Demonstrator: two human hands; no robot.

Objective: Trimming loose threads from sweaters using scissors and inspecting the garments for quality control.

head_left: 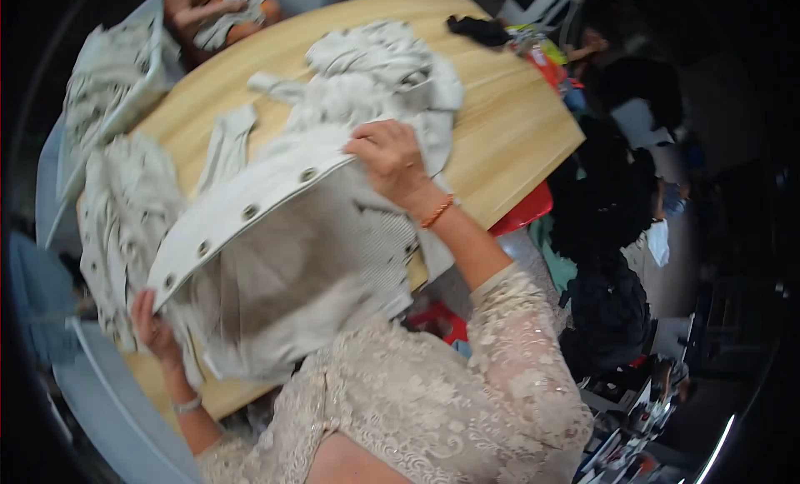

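An off-white garment (250, 259) hangs spread between my two hands, its wide opening turned toward me. Dark metal eyelets or snaps dot the stiff band (227, 226) along its upper edge. My right hand (390, 159), with an orange bracelet at the wrist, is closed on the far right end of this band. At the lower left end, my left hand (156, 324) pinches the same band between thumb and fingers. A ribbed panel (387, 246) shows at the garment's right side. Its exact kind I cannot make out.
The wooden table (508, 109) holds a heap of similar off-white garments (367, 63) beyond my hands. More lie at its left edge (125, 201) and in a pale bin (154, 55). Another person (218, 17) handles cloth at the far side. Dark clothes (608, 226) are piled right.
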